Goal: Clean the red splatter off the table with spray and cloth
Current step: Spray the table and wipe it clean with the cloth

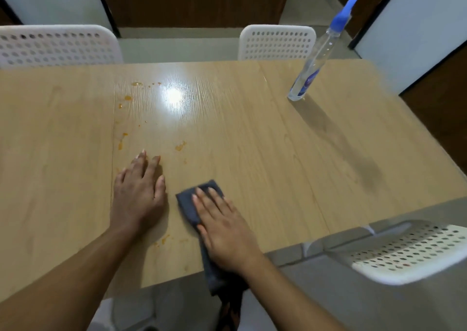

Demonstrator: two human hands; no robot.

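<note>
From the head camera, the right hand lies flat with straight fingers pressing a dark grey cloth onto the wooden table near its front edge, the cloth's tail hanging over that edge. Just beside it the left hand rests palm down, fingers spread, holding nothing. Orange-red splatter dots the table beyond and beside the hands, and the spray bottle stands well apart at the far right.
</note>
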